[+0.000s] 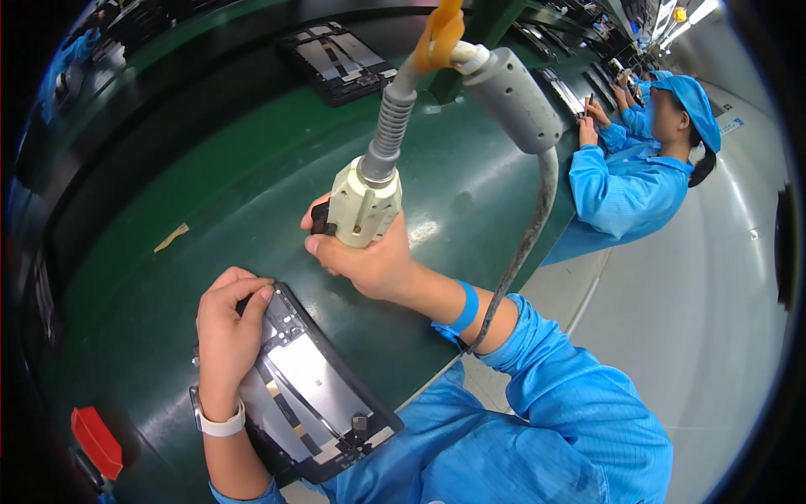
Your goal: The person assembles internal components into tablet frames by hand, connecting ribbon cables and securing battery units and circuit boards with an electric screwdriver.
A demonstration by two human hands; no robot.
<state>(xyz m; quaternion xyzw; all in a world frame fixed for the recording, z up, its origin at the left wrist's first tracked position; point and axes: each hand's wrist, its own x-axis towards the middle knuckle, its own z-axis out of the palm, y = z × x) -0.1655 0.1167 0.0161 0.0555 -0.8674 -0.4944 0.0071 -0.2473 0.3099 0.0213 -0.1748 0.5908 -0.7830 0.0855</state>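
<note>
Green bench [483,210] under the lights, and an open tablet [323,378] is front and centre, at the near left with its near end by the blue-clad lap. The left hand [228,319] has it by the far edge, thumb and forefinger closed at the corner; whether something tiny is pinched there too, I can't tell. Over to the right hand [374,260]: fingers wrapped firmly round a pale tool [363,206] on a grey hose [393,126], held farther off and well clear of the tablet. How far along? Part-way, I'd judge: silver panels and dark strips sit in the frame, but no cover is on, so closing it up looks undone. Whether the tool's share is finished, these views can't settle. Far off on the bench, a second tablet [336,60] lies equally bare; near left, a red tray [96,443]; far right, a co-worker [630,189] in blue, hands raised over the bench.
</note>
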